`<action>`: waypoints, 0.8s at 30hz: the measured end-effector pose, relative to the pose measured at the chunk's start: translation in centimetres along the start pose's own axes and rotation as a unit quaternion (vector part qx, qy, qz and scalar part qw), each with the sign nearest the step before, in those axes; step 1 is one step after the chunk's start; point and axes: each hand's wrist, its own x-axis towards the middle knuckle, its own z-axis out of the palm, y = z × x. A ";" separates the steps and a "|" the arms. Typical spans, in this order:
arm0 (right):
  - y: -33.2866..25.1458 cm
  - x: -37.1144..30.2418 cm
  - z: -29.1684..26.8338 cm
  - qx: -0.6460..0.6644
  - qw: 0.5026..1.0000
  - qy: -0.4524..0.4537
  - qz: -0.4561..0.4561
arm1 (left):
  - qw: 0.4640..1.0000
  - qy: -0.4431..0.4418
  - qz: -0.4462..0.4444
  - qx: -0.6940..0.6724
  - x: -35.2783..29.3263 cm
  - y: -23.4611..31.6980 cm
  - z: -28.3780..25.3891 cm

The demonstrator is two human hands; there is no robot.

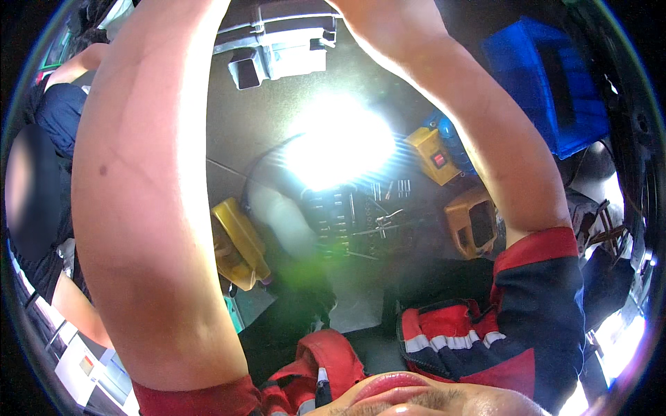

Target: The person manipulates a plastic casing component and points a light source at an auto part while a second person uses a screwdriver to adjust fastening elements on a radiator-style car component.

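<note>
Both my bare arms reach up past the top edge of the picture, so neither hand nor its fingers can be seen. My left arm [146,187] fills much of the left side. On the right, my right arm [499,132] rises from a red-cuffed dark sleeve and bends toward the top middle. Between the arms, near the top edge, is a grey moulded part [291,55] with a box-like end. Whether either hand touches it is hidden.
Below a glaring light [340,145] lie several small metal tools [381,220]. Yellow cases or housings [239,243] stand left, with a yellow block [433,156] and an orange-brown housing [472,222] right. A blue crate [583,90] is far right. Another person [62,114] is at left.
</note>
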 end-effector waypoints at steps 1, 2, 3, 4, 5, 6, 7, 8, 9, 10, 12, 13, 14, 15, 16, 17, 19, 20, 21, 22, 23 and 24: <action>-0.2 0.1 -0.2 -0.010 0.996 0.078 -0.031 | 1.000 -0.003 -0.001 0.002 -0.2 0.1 0.1; -0.3 0.6 -0.4 -0.010 0.999 -0.035 0.030 | 1.000 -0.004 -0.014 -0.004 -0.5 0.1 0.1; -0.4 1.2 -0.8 -0.006 0.994 -0.091 0.059 | 1.000 -0.005 -0.028 -0.009 -0.7 0.1 0.1; 0.0 1.5 -1.9 -0.019 0.984 -0.150 0.091 | 1.000 0.001 -0.023 -0.015 -0.5 0.4 0.0; 0.4 1.8 -3.1 -0.014 0.978 -0.190 0.082 | 1.000 0.010 -0.019 -0.022 -0.3 0.8 -0.2; 0.8 1.9 -3.8 -0.008 0.970 -0.231 0.073 | 0.999 0.019 -0.014 -0.029 0.0 1.1 -0.4; 0.4 1.8 -2.9 0.005 0.971 -0.228 0.069 | 0.999 0.011 -0.021 -0.021 -0.4 0.8 -0.2; 0.0 1.5 -1.8 -0.001 0.993 -0.114 -0.030 | 0.999 -0.005 -0.033 -0.015 -0.8 0.5 -0.1; -0.3 1.3 -1.0 0.006 0.995 -0.054 -0.079 | 0.999 -0.018 -0.042 -0.008 -1.0 0.0 0.1; -0.3 1.2 -1.7 -0.012 0.992 0.003 -0.127 | 0.999 -0.017 -0.044 -0.014 -0.8 -0.1 0.1; 0.0 1.4 -3.3 -0.006 0.995 -0.088 -0.046 | 1.000 -0.009 -0.011 -0.004 0.3 -0.5 0.2; 0.1 1.9 -4.1 -0.007 0.993 -0.118 -0.019 | 1.000 -0.003 -0.011 -0.009 0.6 -0.7 0.2; 0.4 2.3 -4.2 -0.029 0.971 -0.235 0.042 | 1.000 0.006 -0.003 -0.016 1.3 -0.2 0.7; -0.1 2.5 -3.7 -0.022 0.955 -0.287 0.067 | 1.000 0.002 -0.007 -0.008 0.8 -0.3 0.6; -0.5 2.6 -3.1 -0.020 0.936 -0.341 0.089 | 1.000 -0.006 -0.014 -0.003 0.2 -0.3 0.8; -0.5 1.7 -2.1 -0.031 0.971 -0.233 -0.044 | 0.999 -0.014 -0.038 -0.006 -0.6 -0.3 1.1; -0.7 0.9 -2.4 -0.059 0.976 -0.120 -0.172 | 0.998 -0.008 -0.055 -0.020 -1.0 0.3 0.7; -1.1 0.8 -2.6 -0.061 0.982 -0.148 -0.096 | 0.998 -0.010 -0.052 -0.029 -1.1 0.4 0.4; -1.5 0.9 -2.7 -0.062 0.983 -0.174 -0.020 | 0.998 -0.011 -0.052 -0.035 -1.0 0.4 0.3; -1.6 1.4 -2.8 -0.062 0.983 -0.174 -0.022 | 0.998 -0.012 -0.053 -0.039 -0.9 0.2 0.2; -1.5 2.2 -2.8 -0.037 0.962 -0.269 0.015 | 0.997 -0.028 -0.061 -0.039 -0.7 0.2 0.0; -1.2 2.2 -2.4 -0.024 0.948 -0.316 0.033 | 0.996 -0.043 -0.067 -0.040 -0.6 0.1 0.0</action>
